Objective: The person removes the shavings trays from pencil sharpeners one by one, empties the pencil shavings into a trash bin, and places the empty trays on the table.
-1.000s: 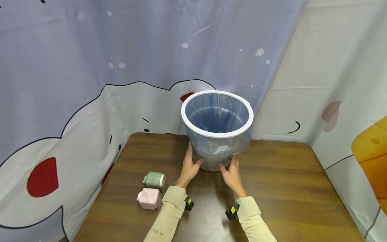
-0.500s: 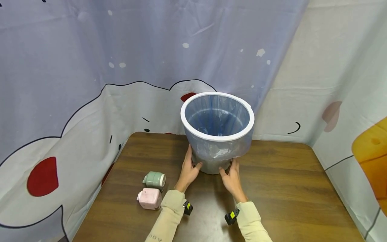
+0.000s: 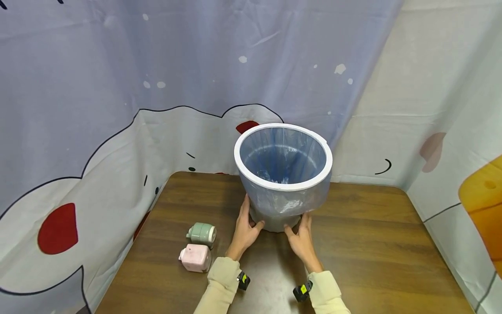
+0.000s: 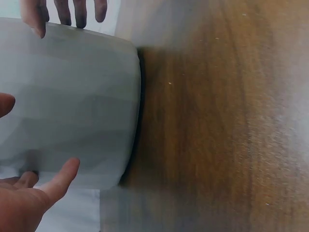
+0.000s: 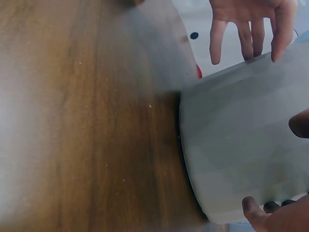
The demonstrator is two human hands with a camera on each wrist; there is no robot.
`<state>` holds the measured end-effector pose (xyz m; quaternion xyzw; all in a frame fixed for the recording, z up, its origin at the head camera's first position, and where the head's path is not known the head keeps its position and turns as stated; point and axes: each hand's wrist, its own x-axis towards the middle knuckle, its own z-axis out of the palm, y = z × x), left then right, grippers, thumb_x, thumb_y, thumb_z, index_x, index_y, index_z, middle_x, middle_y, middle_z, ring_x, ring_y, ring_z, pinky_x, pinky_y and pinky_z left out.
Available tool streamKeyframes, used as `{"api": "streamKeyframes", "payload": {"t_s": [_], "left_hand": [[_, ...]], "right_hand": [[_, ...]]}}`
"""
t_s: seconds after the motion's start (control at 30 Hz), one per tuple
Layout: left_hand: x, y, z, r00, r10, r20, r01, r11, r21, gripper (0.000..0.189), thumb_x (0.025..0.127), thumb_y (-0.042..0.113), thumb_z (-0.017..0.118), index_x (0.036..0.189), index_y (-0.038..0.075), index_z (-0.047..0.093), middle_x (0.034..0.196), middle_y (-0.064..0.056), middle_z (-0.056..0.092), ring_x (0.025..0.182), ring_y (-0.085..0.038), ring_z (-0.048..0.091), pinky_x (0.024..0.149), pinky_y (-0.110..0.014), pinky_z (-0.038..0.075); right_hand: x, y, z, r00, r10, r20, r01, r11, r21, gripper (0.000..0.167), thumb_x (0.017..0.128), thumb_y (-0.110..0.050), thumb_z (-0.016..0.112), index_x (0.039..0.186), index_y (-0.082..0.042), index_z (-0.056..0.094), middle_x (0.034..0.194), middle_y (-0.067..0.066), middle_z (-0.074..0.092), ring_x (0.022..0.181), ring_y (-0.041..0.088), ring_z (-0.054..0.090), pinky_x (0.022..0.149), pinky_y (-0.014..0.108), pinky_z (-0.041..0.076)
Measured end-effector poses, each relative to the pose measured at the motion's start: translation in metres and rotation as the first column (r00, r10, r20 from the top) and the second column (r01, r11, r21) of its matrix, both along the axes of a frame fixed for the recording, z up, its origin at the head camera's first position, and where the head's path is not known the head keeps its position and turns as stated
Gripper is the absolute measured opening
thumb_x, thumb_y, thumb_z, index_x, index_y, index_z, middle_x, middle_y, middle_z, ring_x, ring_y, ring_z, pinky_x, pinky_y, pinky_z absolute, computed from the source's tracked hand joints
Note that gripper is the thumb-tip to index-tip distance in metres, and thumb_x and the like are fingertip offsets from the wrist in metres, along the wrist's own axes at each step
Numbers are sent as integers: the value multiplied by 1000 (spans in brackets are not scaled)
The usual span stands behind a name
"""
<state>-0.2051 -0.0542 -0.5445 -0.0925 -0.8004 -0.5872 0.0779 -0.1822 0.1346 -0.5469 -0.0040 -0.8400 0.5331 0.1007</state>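
A grey trash can (image 3: 270, 220) with a white rim ring (image 3: 282, 186) stands near the back of the table. A translucent blue trash bag (image 3: 288, 203) lines it and hangs over its outside. My left hand (image 3: 244, 233) holds the can low on its left side, thumb toward the front. On the opposite side my right hand (image 3: 303, 242) holds it at about the same height. In the left wrist view, the thumb and fingers of the left hand (image 4: 29, 203) lie along the can's wall. The right wrist view has the right hand (image 5: 280, 215) against the can, several fingertips partly hidden.
On the wooden table (image 3: 372, 253), a green jar-like container (image 3: 201, 234) and a pink one (image 3: 195, 257) lie on their sides, left of my left arm. A printed curtain (image 3: 188, 65) hangs behind the table and along its sides.
Both hands have brought the trash can slightly toward me, so it sits lower in the head view. Their hold on it looks the same. The two small containers stay put.
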Motion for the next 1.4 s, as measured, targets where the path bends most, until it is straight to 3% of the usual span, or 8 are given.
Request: {"api": "streamKeyframes", "payload": {"t_s": [0.2, 0.47, 0.73, 0.97, 1.13, 1.3, 1.4], "left_hand": [[7, -3, 0, 1000, 11, -9, -11, 1000, -14, 97, 78, 11, 66, 147, 33, 2, 152, -2, 13, 132, -32, 29, 80, -51, 47], [18, -2, 0, 998, 33, -53, -33, 999, 4, 96, 76, 9, 67, 148, 28, 7, 151, -4, 18, 129, -29, 33, 77, -51, 48], [30, 0, -3, 994, 52, -101, -50, 999, 16, 97, 74, 8, 69, 148, 24, 9, 150, -5, 21, 126, -26, 37, 72, -36, 52], [39, -1, 0, 993, 58, -105, -55, 998, 33, 98, 72, 7, 70, 148, 20, 10, 150, -8, 21, 130, -30, 31, 79, -50, 48], [49, -1, 1, 996, 54, -75, -52, 998, 21, 98, 72, 10, 69, 148, 24, 9, 150, -4, 21, 130, -27, 31, 84, -52, 45], [58, 0, -2, 994, 54, -98, -50, 998, 41, 97, 72, 9, 69, 148, 23, 10, 150, -4, 22, 129, -27, 32, 82, -54, 45], [64, 0, 3, 992, 65, -104, -61, 997, 39, 97, 72, 7, 69, 148, 20, 11, 150, -6, 23, 129, -28, 32, 82, -52, 46]], "right_hand": [[9, -2, -2, 997, 3, -82, -3, 1000, -1, 90, 83, -10, 63, 148, -10, 1, 151, 15, 6, 138, 29, 8, 108, 49, 14], [20, -4, -2, 994, 3, -110, -2, 1000, 12, 90, 82, -6, 62, 148, -10, 1, 151, 15, 5, 139, 27, 7, 109, 46, 13], [33, -5, -1, 994, -8, -113, 12, 999, 37, 92, 80, -7, 65, 149, -15, 4, 150, 14, 8, 138, 26, 8, 108, 47, 15], [43, -8, -1, 991, -15, -135, 20, 999, 39, 92, 77, -8, 67, 148, -18, 9, 150, 16, 8, 137, 30, 10, 106, 51, 17], [51, -9, -3, 989, -25, -144, 33, 998, 47, 97, 74, -10, 70, 149, -21, 8, 148, 18, 12, 136, 30, 13, 105, 52, 18], [59, -8, -3, 990, -16, -138, 21, 999, 34, 101, 72, -10, 71, 148, -26, 6, 150, 16, 8, 137, 30, 11, 105, 54, 18], [64, -9, -2, 993, 4, -121, -1, 1000, 27, 102, 73, -11, 71, 148, -28, 5, 150, 14, 6, 137, 31, 9, 104, 57, 17]]}}
